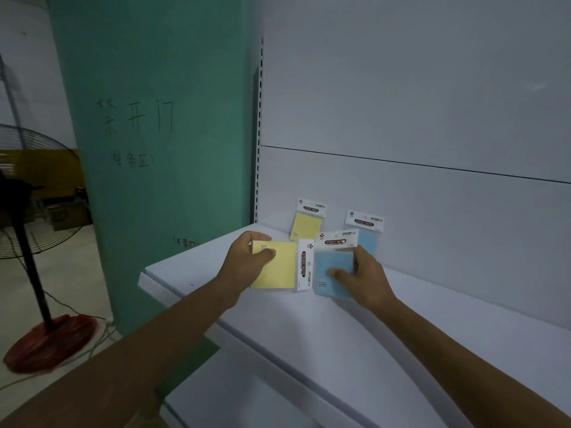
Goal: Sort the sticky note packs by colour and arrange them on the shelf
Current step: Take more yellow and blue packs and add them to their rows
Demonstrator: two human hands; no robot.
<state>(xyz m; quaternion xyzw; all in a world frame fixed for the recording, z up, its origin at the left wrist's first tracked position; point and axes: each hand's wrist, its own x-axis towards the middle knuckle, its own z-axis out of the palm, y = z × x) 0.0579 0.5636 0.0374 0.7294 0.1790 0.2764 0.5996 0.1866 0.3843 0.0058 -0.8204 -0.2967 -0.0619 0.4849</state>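
My left hand [247, 264] grips a yellow sticky note pack [282, 267] turned sideways, its white header pointing right. My right hand [363, 273] holds a blue sticky note pack [332, 261] upright, thumb across its front. Both packs hover just over the white shelf [309, 319]. A second yellow pack [307, 222] leans against the shelf's back panel behind my left hand. A second blue pack [367, 233] leans against the same panel to its right, partly hidden by the held blue pack.
A green pillar [154, 149] with handwritten characters stands left of the shelf. A black standing fan with a red base [46, 344] is on the floor at far left, with a cable beside it. The shelf stretches on to the right.
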